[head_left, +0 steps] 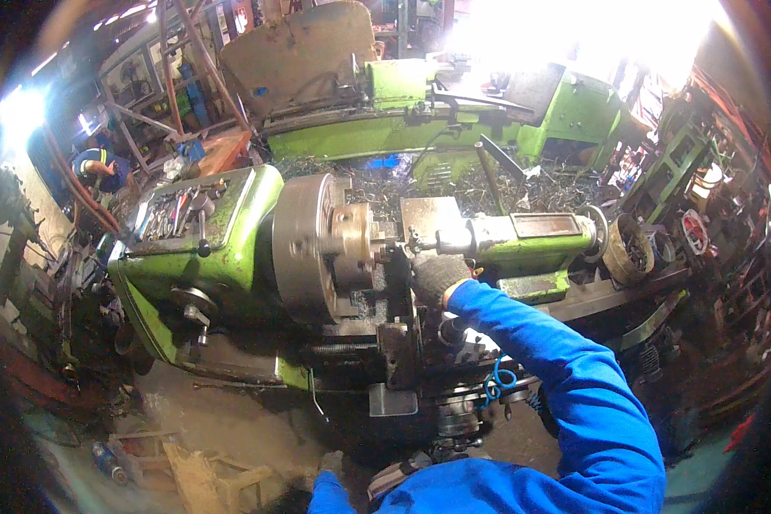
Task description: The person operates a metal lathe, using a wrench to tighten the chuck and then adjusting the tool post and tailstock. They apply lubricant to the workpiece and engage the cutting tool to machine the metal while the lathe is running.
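Note:
A green lathe stretches across the middle of the view, with its big round chuck [301,253] left of centre. The chuck's jaws surround a brownish metal cylinder [351,242]. My right hand [439,276], in a dark grey glove, reaches to the tool post area between the chuck and the green tailstock [535,244]. Its fingers look bent around a part there, which the glove mostly hides. Low down near my body is my left hand [331,463], also gloved, apart from the machine; its fingers are too small and dark to read.
Several hand tools lie on the headstock top [176,210]. A lever [203,248] sticks up there. A round tub [628,250] stands right of the tailstock. Metal shavings [480,178] cover the area behind, before a second green machine [334,137]. Another person [103,167] bends at far left.

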`<state>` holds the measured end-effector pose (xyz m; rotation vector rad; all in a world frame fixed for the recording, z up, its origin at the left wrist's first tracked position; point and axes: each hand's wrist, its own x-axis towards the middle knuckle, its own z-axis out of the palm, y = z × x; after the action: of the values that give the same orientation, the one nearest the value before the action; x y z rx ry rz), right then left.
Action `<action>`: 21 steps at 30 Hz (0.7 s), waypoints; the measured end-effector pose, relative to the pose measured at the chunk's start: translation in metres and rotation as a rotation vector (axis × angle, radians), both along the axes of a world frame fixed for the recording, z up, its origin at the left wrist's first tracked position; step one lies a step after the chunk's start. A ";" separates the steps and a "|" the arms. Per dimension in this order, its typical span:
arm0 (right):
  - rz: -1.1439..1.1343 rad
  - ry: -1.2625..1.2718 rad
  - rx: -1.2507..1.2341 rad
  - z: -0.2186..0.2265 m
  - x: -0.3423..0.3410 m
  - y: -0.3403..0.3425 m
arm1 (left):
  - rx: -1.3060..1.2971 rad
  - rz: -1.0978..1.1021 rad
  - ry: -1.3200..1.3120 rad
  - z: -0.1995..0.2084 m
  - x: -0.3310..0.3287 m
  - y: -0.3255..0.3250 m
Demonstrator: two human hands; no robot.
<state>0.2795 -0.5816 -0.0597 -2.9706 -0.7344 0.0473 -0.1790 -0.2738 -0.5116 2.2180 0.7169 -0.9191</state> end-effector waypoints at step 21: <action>-0.215 0.015 0.313 0.085 -0.049 -0.036 | 0.102 -0.431 0.013 -0.028 -0.004 0.016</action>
<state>0.2305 -0.6180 0.0253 -2.7242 -0.3749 -0.0539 -0.1826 -0.2577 -0.5396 2.5119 0.2953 -1.1216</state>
